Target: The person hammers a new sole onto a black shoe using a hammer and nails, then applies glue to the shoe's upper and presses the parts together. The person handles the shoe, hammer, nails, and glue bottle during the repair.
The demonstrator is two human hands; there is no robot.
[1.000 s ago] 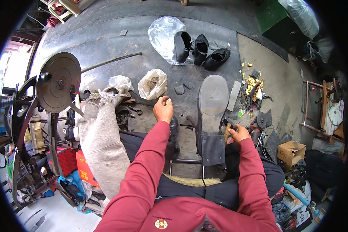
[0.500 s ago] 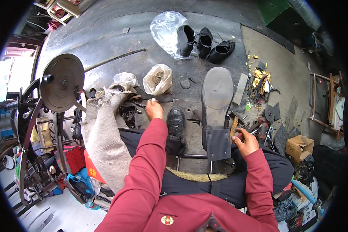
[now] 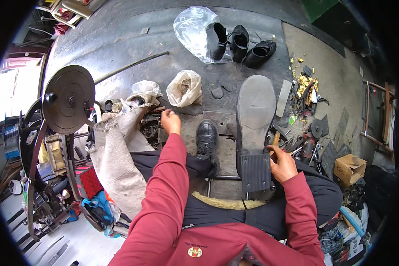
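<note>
A shoe point(image 3: 256, 104) is held sole up in front of me, toe pointing away, on a support mostly hidden beneath it. A ribbed dark grey rubber heel piece point(image 3: 256, 172) covers its heel and juts past the edges. My right hand point(image 3: 283, 165) is closed beside the heel piece, its fingertips at the piece's right edge, around a wooden handle point(image 3: 275, 141); the handle's far end is lost among other tools. My left hand point(image 3: 170, 122) has its fingers drawn together beside an open box of small dark parts point(image 3: 150, 132). Whatever is between those fingertips is too small to see.
An open bag of small bits point(image 3: 184, 88) stands ahead. Black shoes point(image 3: 239, 44) sit by clear plastic point(image 3: 191, 31) farther off. A machine with a large wheel point(image 3: 68, 99) rises at left. Metal tools point(image 3: 307, 144), scraps point(image 3: 307, 86) and a cardboard box point(image 3: 349, 168) lie at right.
My left hand has drawn slightly back and left, closer to the parts box. My right hand has shifted to the heel piece's edge. The whole view has swung a little.
</note>
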